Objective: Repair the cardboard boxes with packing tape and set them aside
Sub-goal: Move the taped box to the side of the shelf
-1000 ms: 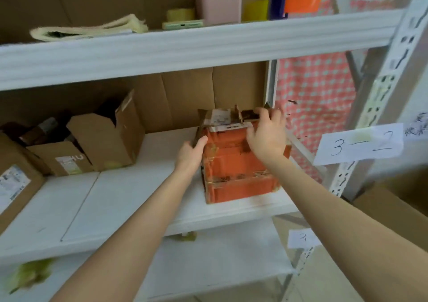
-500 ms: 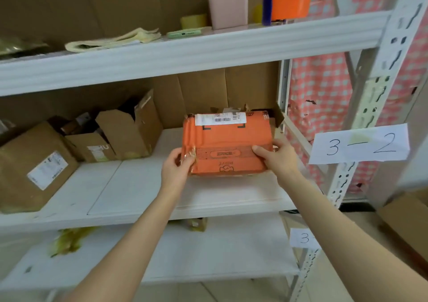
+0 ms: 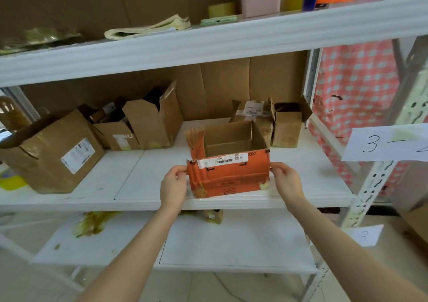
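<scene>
The orange open-topped cardboard box (image 3: pixel 231 176) has been rotated from face-forward to opening-up and is now at the front of the white middle shelf (image 3: pixel 92 199). The left hand (image 3: pixel 173 185) pinches its left edge and the right hand (image 3: pixel 287 181) grips its right corner. The box is probably ready for inspection and taping.

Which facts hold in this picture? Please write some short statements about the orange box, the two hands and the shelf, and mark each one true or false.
1. The orange box is open at the top. True.
2. The left hand holds a roll of packing tape. False: it pinches the left edge of the orange box.
3. A white barcode label sits along the upper front of the orange box. True.
4. The right hand rests on the large brown box. False: its fingers are at the right edge of the orange box.
5. The paper sign on the shelf post begins with a 7. False: it begins with a 3.
</scene>
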